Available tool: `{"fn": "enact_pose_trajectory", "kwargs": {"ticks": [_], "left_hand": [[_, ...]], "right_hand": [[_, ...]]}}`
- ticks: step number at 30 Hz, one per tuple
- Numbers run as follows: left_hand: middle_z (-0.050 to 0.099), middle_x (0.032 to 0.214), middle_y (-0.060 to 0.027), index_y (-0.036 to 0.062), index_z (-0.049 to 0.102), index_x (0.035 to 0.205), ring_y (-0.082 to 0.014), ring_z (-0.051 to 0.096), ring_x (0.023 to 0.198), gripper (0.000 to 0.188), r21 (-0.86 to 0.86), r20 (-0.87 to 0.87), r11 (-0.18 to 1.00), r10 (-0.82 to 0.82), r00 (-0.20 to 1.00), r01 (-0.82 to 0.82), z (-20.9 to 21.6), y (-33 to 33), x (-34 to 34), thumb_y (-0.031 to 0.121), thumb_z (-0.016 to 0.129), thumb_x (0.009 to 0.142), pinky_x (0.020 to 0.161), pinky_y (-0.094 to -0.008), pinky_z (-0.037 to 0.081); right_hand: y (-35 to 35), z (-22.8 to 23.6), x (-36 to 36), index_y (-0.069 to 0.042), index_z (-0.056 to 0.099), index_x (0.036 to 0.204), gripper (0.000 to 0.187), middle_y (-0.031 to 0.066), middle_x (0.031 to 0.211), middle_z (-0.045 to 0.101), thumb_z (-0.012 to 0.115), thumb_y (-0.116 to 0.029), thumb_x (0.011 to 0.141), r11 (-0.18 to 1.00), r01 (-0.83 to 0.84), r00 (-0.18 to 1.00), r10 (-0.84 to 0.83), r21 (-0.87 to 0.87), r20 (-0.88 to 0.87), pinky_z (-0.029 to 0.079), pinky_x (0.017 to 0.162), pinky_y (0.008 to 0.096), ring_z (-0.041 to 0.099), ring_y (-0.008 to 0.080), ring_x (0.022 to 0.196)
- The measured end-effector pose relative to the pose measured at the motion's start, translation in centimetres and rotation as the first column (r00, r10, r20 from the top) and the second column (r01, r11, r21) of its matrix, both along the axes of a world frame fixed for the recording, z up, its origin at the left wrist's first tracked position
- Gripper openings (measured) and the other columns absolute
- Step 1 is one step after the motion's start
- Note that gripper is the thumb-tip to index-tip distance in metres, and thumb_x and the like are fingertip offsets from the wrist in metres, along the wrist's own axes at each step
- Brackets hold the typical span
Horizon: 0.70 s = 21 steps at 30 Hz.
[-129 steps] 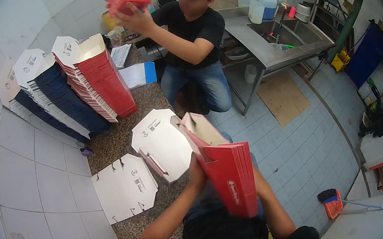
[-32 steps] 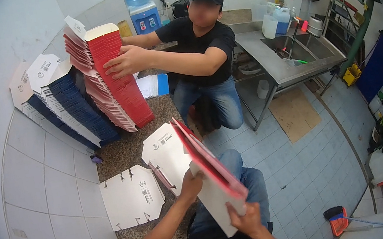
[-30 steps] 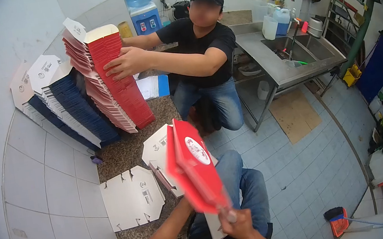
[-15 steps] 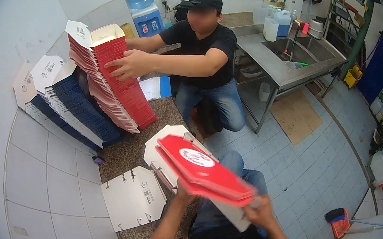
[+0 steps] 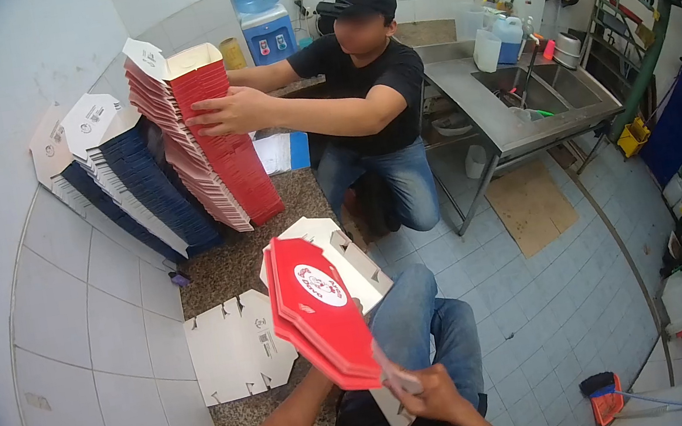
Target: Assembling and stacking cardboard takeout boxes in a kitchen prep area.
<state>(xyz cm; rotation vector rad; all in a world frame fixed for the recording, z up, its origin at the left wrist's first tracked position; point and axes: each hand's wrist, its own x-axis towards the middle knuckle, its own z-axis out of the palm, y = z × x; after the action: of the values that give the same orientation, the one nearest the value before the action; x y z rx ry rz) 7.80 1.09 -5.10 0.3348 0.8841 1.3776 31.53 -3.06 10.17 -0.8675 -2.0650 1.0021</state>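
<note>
A red folded pizza box (image 5: 319, 331) with a round white logo is held tilted above my lap. My left hand (image 5: 318, 382) goes in under its lower left edge and supports it from below; the fingers are hidden by the box. At the lower right corner, my right hand (image 5: 432, 395) is closed on a pale cardboard flap of the same box. Just behind it lies a white cardboard box piece (image 5: 351, 251) with slots along its edge. To the left, a flat white cardboard sheet (image 5: 234, 352) with slotted edges rests on the granite counter (image 5: 222, 275).
A co-worker (image 5: 356, 78) steadies a tall red box stack (image 5: 236, 162) with both hands. Blue box stacks (image 5: 165, 186) lean beside it at the tiled wall. A steel sink table (image 5: 514, 130) stands right, and a broom with dustpan (image 5: 605, 398) is on the floor.
The red box has swung toward me and to the left, now more upright in view. My right hand has moved left and down with its corner. The co-worker's hands stay on the stack.
</note>
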Motion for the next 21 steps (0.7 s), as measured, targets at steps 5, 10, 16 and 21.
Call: {"fn": "enact_pose_trajectory", "kwargs": {"ticks": [5,10,16,21], "left_hand": [[0.061,0.105,-0.0097,0.0042,0.056,0.114,-0.0173,0.059,0.098,0.039,0.054,-0.264,0.997,0.069,0.962,-0.057,0.5,-1.3,-0.7,0.035,0.037,0.099,0.091,-0.0373,0.049],[0.062,0.100,-0.0085,0.0047,0.057,0.110,-0.0162,0.059,0.094,0.039,0.121,-0.508,0.987,0.157,0.847,-0.110,2.9,2.0,1.7,0.035,0.036,0.099,0.087,-0.0366,0.050],[0.063,0.105,-0.0118,-0.0007,0.055,0.116,-0.0188,0.062,0.093,0.042,0.001,0.028,0.957,-0.290,0.956,0.290,8.1,2.2,0.2,0.033,0.042,0.094,0.082,-0.0310,0.051],[0.057,0.122,-0.0142,-0.0022,0.037,0.136,-0.0231,0.058,0.111,0.075,0.116,-0.080,0.883,-0.449,0.890,0.455,12.7,2.1,1.8,0.028,0.073,0.078,0.094,-0.0341,0.050]], "right_hand": [[-0.1,0.8,-1.0,-0.008,0.061,0.124,0.042,0.0173,0.061,0.063,0.066,-0.009,0.083,0.999,0.014,0.993,-0.018,-0.036,-0.120,0.051,0.049,0.0326,0.066,0.0261,0.051],[2.3,-0.4,1.8,0.001,0.070,0.093,0.019,0.0136,0.062,0.066,0.069,-0.017,0.084,0.961,0.184,0.977,-0.201,-0.207,-0.066,0.048,0.047,0.0302,0.065,0.0206,0.051],[6.8,-2.3,6.7,0.003,0.066,0.101,0.027,0.0092,0.090,0.069,0.072,-0.017,0.083,0.749,0.354,0.867,-0.487,-0.560,-0.103,0.052,0.068,0.0307,0.065,0.0146,0.079],[9.3,-3.3,6.6,0.003,0.064,0.104,0.029,0.0094,0.091,0.068,0.069,-0.018,0.085,0.704,0.369,0.893,-0.449,-0.607,0.024,0.051,0.073,0.0306,0.063,0.0162,0.081]]}}
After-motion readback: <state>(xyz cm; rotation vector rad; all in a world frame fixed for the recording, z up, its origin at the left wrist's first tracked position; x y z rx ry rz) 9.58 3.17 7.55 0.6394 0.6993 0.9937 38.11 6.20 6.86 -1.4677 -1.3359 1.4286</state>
